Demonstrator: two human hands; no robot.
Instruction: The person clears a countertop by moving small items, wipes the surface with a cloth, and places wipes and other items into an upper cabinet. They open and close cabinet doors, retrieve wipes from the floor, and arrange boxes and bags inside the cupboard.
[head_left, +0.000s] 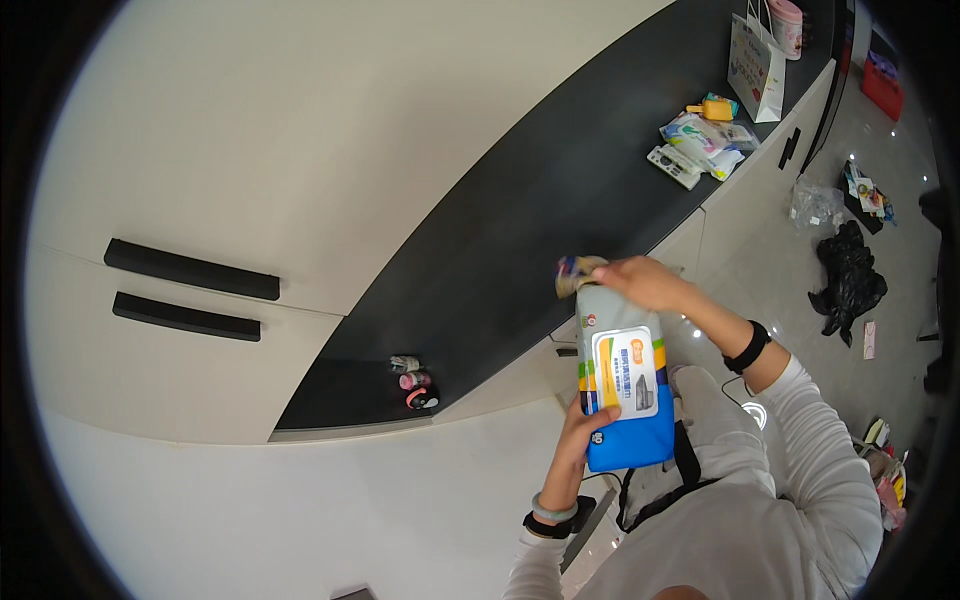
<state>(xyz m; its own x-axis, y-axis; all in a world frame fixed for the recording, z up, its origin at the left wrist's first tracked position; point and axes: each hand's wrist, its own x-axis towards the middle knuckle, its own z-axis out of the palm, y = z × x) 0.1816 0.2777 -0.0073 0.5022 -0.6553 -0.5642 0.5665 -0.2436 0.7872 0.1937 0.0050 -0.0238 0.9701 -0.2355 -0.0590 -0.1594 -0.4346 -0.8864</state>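
A soft pack of wet wipes (626, 442), blue and grey with a white flip lid bearing writing, is held in front of my body. My left hand (579, 431) grips its lower left side, the thumb lying on the front beside the lid. At the pack's upper end, my right hand (641, 283) pinches a small crumpled, tan and multicoloured thing (574, 276). Motion blurs that thing, so I cannot tell what it is. The black countertop (517, 217) of a recessed cabinet lies just beyond both hands.
On the counter are a remote control (675, 166), wipe packs (697, 136), a yellow popsicle-shaped item (711, 110), a paper gift bag (757, 71) and a pink canister (786, 30). Small items (415, 381) stand in the far corner. A black plastic bag (849, 277) lies on the floor.
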